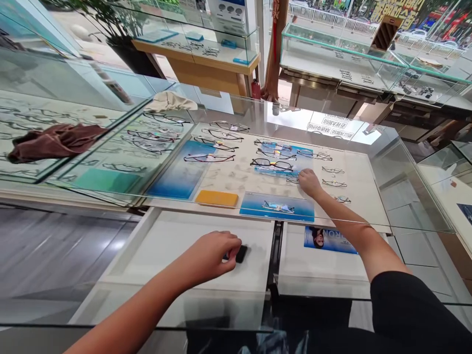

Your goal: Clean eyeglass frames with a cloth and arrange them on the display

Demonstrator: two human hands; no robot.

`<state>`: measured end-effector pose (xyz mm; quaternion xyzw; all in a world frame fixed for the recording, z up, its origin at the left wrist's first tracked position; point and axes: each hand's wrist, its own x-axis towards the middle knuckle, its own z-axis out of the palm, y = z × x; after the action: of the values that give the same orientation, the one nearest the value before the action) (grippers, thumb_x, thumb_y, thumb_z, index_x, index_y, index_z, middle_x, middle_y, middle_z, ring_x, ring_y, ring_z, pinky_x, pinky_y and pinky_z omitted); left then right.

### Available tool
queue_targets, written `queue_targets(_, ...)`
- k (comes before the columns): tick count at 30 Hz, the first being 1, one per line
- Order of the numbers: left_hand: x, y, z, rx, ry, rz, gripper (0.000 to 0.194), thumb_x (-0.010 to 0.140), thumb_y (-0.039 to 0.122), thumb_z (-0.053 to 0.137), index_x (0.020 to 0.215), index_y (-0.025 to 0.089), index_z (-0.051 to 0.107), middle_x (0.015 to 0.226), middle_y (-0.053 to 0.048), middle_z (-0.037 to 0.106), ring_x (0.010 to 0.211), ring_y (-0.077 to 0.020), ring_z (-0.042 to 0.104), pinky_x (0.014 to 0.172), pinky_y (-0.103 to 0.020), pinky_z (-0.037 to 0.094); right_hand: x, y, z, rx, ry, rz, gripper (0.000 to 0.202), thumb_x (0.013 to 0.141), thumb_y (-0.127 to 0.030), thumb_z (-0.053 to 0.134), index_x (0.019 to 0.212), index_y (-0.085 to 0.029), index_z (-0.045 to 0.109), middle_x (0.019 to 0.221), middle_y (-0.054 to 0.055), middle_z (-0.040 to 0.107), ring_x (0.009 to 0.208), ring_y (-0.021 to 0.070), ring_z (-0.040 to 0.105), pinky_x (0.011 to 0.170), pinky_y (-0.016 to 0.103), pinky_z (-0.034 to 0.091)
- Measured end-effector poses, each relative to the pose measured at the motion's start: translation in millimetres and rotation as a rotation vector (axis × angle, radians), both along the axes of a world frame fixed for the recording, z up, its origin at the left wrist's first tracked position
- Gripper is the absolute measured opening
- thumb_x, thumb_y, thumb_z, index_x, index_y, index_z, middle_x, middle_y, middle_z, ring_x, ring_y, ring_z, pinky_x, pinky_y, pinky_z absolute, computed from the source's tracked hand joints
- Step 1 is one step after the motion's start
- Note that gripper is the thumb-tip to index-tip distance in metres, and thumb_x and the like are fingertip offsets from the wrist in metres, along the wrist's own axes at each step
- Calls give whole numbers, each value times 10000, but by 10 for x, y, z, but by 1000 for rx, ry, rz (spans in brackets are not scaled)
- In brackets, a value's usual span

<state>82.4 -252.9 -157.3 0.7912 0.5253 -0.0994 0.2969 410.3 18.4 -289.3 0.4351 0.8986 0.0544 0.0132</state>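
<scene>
- Eyeglasses (293, 180): thin-framed pair inside the glass display case (363, 216), just beside your right hand (309, 183), near the dark-rimmed frame (272, 165).
- Right grip: your fingers are drawn in close together at the pair's edge; cannot tell whether they pinch it or only touch it.
- Left grip: your left hand (217, 251) has its fingers loosely curled above the white drawer (155, 246), next to a small dark object (241, 253); contact cannot be told.
- Handling (judged): expect little weight, slender temples that would bend under force, and smooth lenses prone to smears and scratches.
- Hold (judged): take the bridge or a rim edge between your thumb and forefinger, lightly, keeping skin off the lenses.
- Clearance: other frames sit near; your sleeve side could brush them. Yellow case (217, 198) lies well apart, leftward.
</scene>
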Motion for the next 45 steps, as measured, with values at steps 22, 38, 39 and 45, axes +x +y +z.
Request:
queue_targets(22, -26, -50, -3, -22, -48, -23, 82, 872, 183, 544, 799, 215, 568, 869, -46, 718, 856, -244, 659, 755, -342, 375, 79, -271, 133, -132, 13, 6, 384, 1028, -200, 481, 1233, -96, 788, 1304, 197, 755, 1266, 338, 564, 1215, 481, 301)
queue_targets(38, -27, -39, -26, -40, -33, -18, 76, 862, 194, 544, 790, 217, 551, 863, -47, 717, 832, -243, 651, 744, -333, 371, 14, 395, 198, 7, 13, -184, 425, 982, -77, 399, 1229, -76, 744, 1243, 233, 724, 1300, 380, 552, 1207, 620, 332)
queue_targets(39, -22, -36, -23, -45, -26, -16, 75, 862, 194, 545, 791, 218, 550, 862, -45, 716, 830, -243, 650, 750, -333, 375, 6, 376, 164, 4, 3, -174, 414, 972, -68, 412, 1201, -108, 755, 1214, 205, 733, 1303, 362, 550, 1232, 608, 315)
queue_targets(45, -24, -26, -27, -61, -21, -15, 81, 853, 181, 549, 785, 220, 530, 865, -44, 718, 821, -243, 648, 740, -330, 366, -75, 195, -8, -31, -39, -98, 379, 946, -79, 466, 1089, -138, 811, 1175, 188, 747, 1255, 340, 550, 1286, 546, 240)
